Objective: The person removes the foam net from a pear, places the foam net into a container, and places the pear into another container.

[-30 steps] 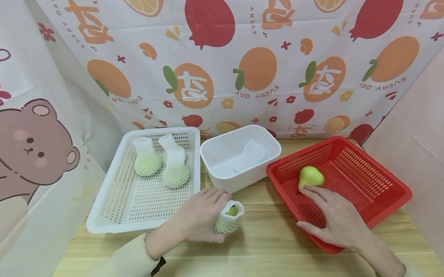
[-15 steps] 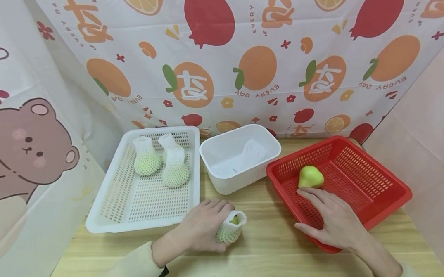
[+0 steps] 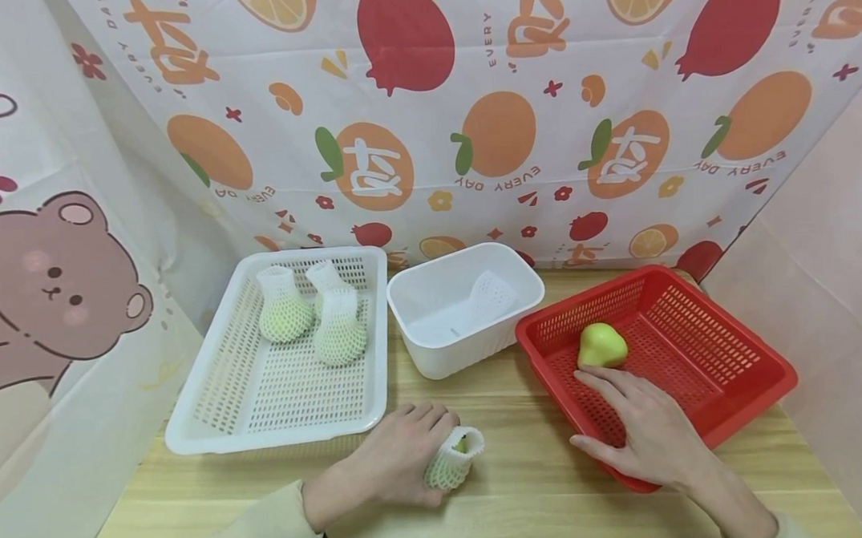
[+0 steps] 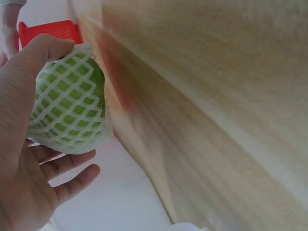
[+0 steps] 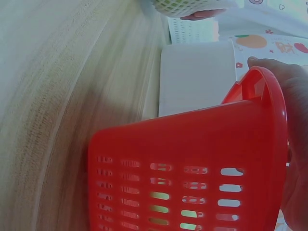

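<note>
My left hand (image 3: 399, 455) grips a green pear in a white foam net (image 4: 70, 103), held over the wood table with the net's open end towards the right. The stem shows inside that opening in the head view. Over the near left rim of the red basket (image 3: 737, 320) reaches my right hand (image 3: 651, 428), fingers extended and thumb spread apart. Its fingertips are at the near edge of a bare yellow-green pear (image 3: 602, 345); whether they touch it I cannot tell. In the right wrist view the basket wall hides most of that pear.
A white perforated basket (image 3: 208, 391) at the left holds several pears in foam nets (image 3: 340, 337). Between the baskets stands a white bin (image 3: 442, 357) with a foam net (image 3: 492, 298) inside. A printed curtain (image 3: 433, 140) hangs behind them.
My left hand has come slightly nearer and to the right with the netted pear. The right hand has barely shifted at the red basket.
</note>
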A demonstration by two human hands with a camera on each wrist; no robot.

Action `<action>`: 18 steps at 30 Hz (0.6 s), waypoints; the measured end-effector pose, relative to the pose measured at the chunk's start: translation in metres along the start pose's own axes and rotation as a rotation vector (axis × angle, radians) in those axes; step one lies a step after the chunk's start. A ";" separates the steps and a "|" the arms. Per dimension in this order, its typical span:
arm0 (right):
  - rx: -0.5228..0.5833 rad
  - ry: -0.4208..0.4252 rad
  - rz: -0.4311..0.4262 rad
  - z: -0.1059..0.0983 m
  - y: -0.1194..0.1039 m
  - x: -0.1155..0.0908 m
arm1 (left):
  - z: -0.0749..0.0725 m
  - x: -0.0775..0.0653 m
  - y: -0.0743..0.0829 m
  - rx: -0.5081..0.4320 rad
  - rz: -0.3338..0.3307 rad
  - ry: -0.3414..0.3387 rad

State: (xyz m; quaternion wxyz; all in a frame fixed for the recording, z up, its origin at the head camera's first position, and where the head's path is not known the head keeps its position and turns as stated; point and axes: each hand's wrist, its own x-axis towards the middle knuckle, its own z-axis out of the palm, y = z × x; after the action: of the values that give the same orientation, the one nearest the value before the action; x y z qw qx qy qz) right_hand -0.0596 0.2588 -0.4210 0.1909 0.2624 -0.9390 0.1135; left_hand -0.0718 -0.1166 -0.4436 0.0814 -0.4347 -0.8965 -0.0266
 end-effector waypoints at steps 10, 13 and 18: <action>0.002 -0.024 0.011 0.001 0.000 0.000 | 0.006 -0.001 0.001 0.003 -0.003 -0.028; 0.003 -0.027 0.013 0.001 -0.001 0.000 | 0.006 -0.001 0.001 0.011 -0.005 -0.035; 0.003 -0.024 0.012 0.002 -0.001 0.000 | 0.006 -0.001 0.002 0.016 -0.007 -0.045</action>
State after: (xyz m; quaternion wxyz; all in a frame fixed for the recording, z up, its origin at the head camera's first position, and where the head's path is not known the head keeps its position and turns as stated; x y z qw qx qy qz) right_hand -0.0594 0.2574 -0.4223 0.1785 0.2584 -0.9426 0.1131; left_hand -0.0706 -0.1156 -0.4500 0.0647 -0.4312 -0.8999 -0.0101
